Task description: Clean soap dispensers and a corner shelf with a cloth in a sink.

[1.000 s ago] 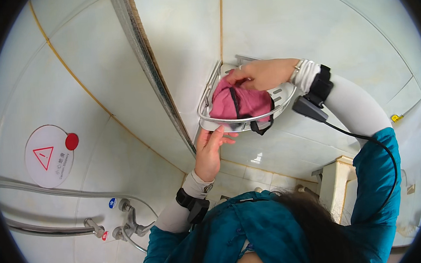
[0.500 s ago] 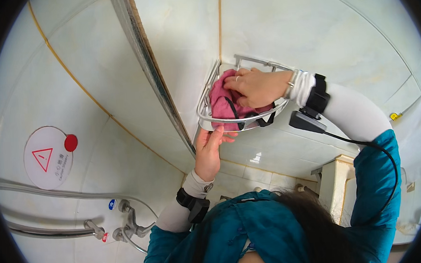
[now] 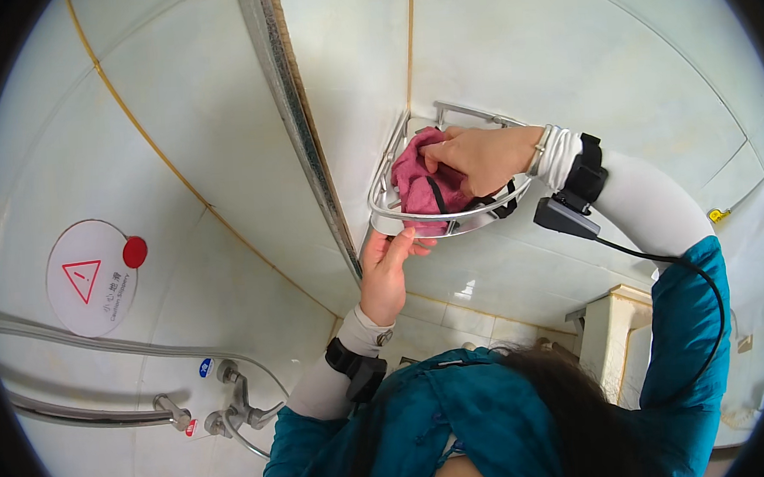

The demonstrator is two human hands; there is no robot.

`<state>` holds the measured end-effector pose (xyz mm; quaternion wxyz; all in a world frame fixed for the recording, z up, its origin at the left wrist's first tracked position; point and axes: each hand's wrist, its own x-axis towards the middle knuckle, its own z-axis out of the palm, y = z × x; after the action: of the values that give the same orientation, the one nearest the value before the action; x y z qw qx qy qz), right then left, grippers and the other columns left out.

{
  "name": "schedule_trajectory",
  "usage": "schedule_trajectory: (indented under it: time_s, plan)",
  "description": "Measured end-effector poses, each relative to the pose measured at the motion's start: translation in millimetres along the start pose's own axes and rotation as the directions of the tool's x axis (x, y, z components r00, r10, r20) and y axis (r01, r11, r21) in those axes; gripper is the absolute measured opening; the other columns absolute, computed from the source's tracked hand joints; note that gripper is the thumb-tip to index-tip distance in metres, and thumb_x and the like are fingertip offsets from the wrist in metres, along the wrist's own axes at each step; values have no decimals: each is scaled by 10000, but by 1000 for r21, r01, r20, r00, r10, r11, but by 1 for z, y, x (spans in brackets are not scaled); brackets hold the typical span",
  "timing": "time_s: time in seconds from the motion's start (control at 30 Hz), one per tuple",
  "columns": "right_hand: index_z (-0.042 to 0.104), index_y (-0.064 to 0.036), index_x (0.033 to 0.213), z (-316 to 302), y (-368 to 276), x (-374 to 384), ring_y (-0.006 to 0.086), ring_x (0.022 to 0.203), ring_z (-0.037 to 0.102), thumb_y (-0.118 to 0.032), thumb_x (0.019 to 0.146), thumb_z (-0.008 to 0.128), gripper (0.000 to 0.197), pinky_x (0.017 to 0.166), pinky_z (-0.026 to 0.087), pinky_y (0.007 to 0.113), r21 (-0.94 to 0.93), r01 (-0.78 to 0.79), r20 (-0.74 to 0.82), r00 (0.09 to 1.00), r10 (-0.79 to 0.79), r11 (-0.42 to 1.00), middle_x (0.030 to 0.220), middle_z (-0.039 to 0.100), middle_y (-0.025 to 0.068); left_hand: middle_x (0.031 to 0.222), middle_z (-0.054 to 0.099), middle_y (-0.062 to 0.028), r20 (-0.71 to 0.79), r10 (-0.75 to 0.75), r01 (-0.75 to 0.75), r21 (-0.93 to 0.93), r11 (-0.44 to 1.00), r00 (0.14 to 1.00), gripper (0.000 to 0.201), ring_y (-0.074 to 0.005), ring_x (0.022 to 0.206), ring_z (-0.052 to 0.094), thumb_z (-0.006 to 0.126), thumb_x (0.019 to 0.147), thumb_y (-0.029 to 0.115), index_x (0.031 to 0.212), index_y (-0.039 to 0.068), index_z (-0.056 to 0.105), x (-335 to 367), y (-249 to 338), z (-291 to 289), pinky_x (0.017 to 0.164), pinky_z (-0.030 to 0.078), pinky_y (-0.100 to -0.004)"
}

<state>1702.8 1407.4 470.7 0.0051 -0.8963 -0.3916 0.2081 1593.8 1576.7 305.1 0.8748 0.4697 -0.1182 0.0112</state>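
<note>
Pink cloth: a crumpled item with black trim (image 3: 427,183), bunched inside the corner shelf, under the fingers of the right hand and above the left.
Black strap: a loop (image 3: 507,205) at the front rail, just below the right hand.
Right hand: reaches over the shelf (image 3: 482,158), fingers bent into the folds; the fingertips are buried, so whether they pinch or merely press is not determinable.
Left hand: raised at the shelf's front lower edge (image 3: 387,282), thumb against it, fingers partly hidden; contact is visible, a firm grasp is not.
Corner shelf: silver, with a curved front rail (image 3: 398,217), between the two hands.
Likely faults: the strap could snag on the rail if the right hand pulled the cloth sideways; loose folds could spill over the front if pressed from behind; the shelf might shift under uneven pressure, were its mounting weak.
Surroundings: a metal strip (image 3: 300,112) on the wall beyond the left hand; a shower tap (image 3: 243,404) well to that hand's left; a round warning sign (image 3: 92,282) farther out.
</note>
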Motion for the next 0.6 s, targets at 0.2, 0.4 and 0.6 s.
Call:
schedule_trajectory:
  time_s: [0.2, 0.4, 0.6]
  plan:
    - [499, 22, 1111, 20, 38, 24, 415, 1105, 487, -78, 661, 633, 480, 896, 453, 453, -269, -134, -341, 939, 36, 954, 994, 603, 240, 1046, 643, -93, 20, 7, -7, -8, 1000, 1000, 242, -217, 877, 648, 491, 961, 124, 1174, 19, 538, 2, -1, 9, 767, 494, -334]
    - [499, 8, 1249, 4, -3, 15, 387, 1157, 477, -61, 743, 609, 523, 944, 439, 408, -27, -55, -25, 998, 55, 998, 1155, 559, 260, 993, 655, -96, -19, 11, -10, 29, 1000, 1000, 215, -230, 858, 654, 496, 951, 115, 1132, 12, 551, 1, -2, 0, 794, 496, -363]
    - [441, -7, 1368, 10, -3, 10, 336, 1280, 410, -24, 845, 518, 529, 1098, 314, 377, 223, 334, 55, 934, -354, 916, 1389, 463, 178, 955, 653, -86, 24, 71, -71, -22, 997, 997, 165, -232, 849, 655, 489, 947, 106, 1073, 24, 557, 1, -11, -5, 801, 492, -380]
